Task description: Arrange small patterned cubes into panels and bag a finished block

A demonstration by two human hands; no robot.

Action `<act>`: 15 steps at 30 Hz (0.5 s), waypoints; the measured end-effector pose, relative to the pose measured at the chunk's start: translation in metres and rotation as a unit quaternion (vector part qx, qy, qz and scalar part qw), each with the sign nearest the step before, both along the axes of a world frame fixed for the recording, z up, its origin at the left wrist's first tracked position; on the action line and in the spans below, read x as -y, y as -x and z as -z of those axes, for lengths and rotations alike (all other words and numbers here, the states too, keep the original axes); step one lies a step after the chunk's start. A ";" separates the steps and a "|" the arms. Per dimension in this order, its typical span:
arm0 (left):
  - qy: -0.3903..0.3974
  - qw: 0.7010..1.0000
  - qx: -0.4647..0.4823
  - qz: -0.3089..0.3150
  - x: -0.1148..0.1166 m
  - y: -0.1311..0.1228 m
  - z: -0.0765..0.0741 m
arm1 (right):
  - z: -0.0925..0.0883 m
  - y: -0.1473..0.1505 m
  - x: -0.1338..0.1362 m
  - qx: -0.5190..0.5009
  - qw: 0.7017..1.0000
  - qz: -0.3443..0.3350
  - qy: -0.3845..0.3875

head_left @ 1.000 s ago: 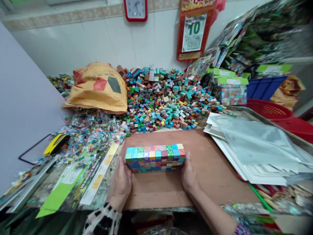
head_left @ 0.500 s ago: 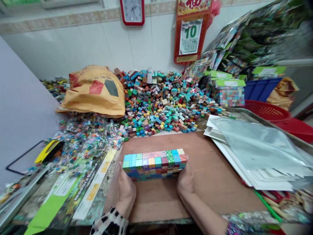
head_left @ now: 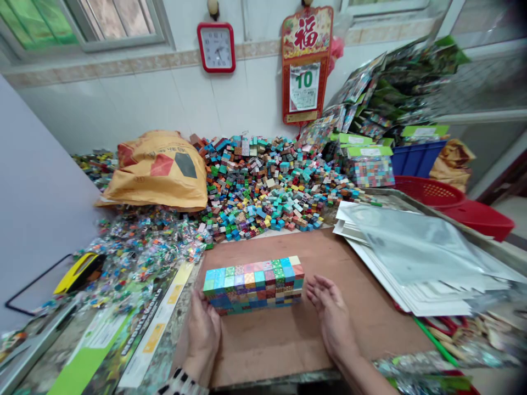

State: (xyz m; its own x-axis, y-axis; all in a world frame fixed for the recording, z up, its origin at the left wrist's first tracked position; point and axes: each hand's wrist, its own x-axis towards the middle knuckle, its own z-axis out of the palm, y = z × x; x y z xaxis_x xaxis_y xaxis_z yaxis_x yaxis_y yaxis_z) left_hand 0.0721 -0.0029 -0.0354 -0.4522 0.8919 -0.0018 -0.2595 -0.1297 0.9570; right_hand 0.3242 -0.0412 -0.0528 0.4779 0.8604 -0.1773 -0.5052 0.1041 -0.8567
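A long block of small patterned cubes (head_left: pixel 255 285), packed in rows of blue, green, red and cream, stands on a brown board (head_left: pixel 263 345). My left hand (head_left: pixel 205 323) is curled against its left end, the thumb on the near side and the fingers along the end. Some of those fingers are hidden. To the right of the block, my right hand (head_left: pixel 329 310) is apart from it, fingers loosely spread and curved, with nothing in them.
Behind the board lies a heap of loose coloured bricks (head_left: pixel 263 186), beside a yellow sack (head_left: pixel 160 175). Small clear packets (head_left: pixel 144 241) and a yellow-handled tool (head_left: pixel 78 272) lie left. White sheets with clear plastic bags (head_left: pixel 411 258) are stacked right, near a red basket (head_left: pixel 432 192).
My right hand has let go of the block's right end and moved away to the right. The block now rests on the board, my left hand still at its left end. The view has tilted up.
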 end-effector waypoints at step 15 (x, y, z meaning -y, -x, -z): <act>0.013 0.994 0.061 -0.090 0.049 0.003 -0.010 | -0.006 -0.022 0.059 0.148 0.989 -0.025 0.003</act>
